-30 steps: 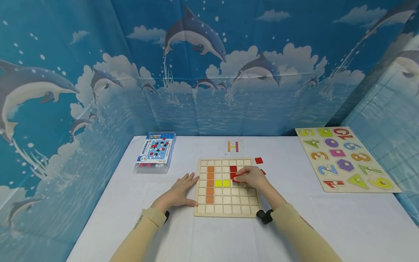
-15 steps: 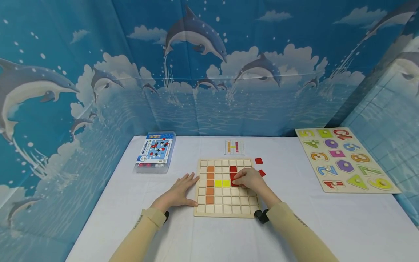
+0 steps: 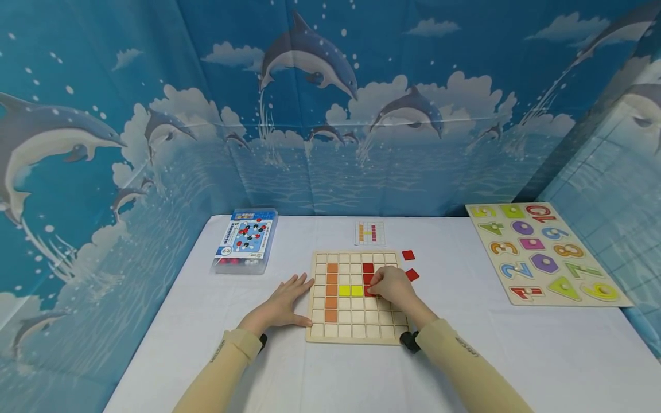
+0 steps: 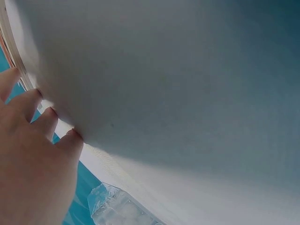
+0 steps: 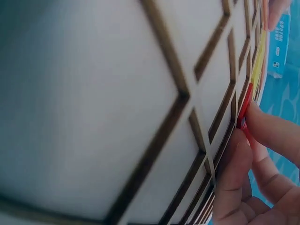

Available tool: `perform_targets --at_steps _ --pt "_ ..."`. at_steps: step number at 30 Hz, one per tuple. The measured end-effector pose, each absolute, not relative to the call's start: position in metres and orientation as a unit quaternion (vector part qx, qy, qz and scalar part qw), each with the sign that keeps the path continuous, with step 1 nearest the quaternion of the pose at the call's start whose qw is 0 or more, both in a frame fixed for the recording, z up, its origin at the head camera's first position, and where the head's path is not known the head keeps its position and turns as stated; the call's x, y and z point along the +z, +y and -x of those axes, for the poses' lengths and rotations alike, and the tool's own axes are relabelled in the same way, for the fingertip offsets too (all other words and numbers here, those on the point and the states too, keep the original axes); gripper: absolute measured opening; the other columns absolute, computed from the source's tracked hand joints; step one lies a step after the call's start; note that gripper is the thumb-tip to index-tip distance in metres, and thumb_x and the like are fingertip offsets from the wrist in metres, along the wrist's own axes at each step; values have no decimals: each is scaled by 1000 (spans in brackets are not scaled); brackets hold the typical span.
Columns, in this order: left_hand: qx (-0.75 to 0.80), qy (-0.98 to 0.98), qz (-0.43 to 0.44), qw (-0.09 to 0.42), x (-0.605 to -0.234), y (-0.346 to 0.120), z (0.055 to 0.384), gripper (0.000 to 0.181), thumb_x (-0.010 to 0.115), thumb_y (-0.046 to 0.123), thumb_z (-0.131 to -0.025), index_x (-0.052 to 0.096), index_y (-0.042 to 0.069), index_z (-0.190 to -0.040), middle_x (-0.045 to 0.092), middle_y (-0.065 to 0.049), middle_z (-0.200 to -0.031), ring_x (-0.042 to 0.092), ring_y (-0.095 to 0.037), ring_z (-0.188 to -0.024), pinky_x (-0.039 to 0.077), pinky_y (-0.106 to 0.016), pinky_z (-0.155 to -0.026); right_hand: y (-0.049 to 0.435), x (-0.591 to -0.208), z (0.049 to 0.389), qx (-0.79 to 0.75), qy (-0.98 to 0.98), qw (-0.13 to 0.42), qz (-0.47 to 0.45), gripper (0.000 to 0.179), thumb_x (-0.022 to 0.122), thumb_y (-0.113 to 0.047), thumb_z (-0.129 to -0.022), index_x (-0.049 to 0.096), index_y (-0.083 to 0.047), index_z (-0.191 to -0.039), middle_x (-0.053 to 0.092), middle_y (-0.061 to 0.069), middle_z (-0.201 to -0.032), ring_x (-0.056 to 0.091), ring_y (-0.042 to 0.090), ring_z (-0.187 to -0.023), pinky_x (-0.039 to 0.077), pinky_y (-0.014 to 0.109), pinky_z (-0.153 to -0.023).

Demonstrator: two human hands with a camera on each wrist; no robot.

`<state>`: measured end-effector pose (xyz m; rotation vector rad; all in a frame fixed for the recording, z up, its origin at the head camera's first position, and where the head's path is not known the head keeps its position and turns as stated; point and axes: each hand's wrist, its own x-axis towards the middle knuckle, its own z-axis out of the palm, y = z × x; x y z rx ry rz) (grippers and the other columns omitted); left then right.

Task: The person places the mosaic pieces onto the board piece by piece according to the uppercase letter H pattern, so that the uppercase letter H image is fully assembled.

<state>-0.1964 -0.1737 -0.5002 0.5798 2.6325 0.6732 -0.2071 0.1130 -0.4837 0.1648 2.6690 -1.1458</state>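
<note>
On the wooden grid board (image 3: pixel 358 340) a column of orange tiles (image 3: pixel 331 290) stands left and two yellow tiles (image 3: pixel 350 291) lie mid-board. Right of these, two red tiles (image 3: pixel 368 268) fill cells one below the other. My right hand (image 3: pixel 393 287) pinches a third red tile (image 3: pixel 368 291) at the cell under them, beside the yellow pair; in the right wrist view thumb and fingers meet on this red tile (image 5: pixel 244 105), its edge slightly raised. With fingers spread, my left hand (image 3: pixel 279 304) touches the board's left edge, fingertips along the rim in the left wrist view.
Two loose red tiles (image 3: pixel 408 255) lie right of the board. A pattern card (image 3: pixel 369 233) lies behind it. At the back left is a clear-sided box (image 3: pixel 247 241) with a molecule picture; at the right, a number-and-shape puzzle board (image 3: pixel 539 252). A dolphin-print curtain (image 3: pixel 330 172) encloses the table.
My right hand has lowered the red tile into the cell beside the yellow tiles and shifted slightly left and down. The left hand stays on the board's edge.
</note>
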Motion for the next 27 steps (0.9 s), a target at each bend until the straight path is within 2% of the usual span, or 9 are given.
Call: perform_targets --at_steps 5,11,27 --pt "239 932 -205 181 -500 -174 196 97 85 35 -75 33 13 -155 20 -13 -164 11 -35 -153 11 -54 -125 114 -485 207 -386 914 113 -50 16 78 -14 -81 64 -8 -77 59 5 -74 52 19 -69 39 24 -55" --pt "236 932 -205 183 -499 -174 195 98 85 35 -75 33 13 -155 20 -13 -164 11 -35 -153 11 -55 -125 131 -482 208 -417 900 116 -54 18 77 -20 -84 65 -6 -87 64 5 -76 57 17 -67 44 25 -57" --pt "237 932 -205 182 -498 -174 195 98 85 35 -75 33 13 -155 19 -13 -165 11 -35 -153 11 -55 -125 197 -481 220 -436 891 75 -99 34 72 -23 -89 62 -1 -112 66 16 -103 62 24 -87 52 26 -69"
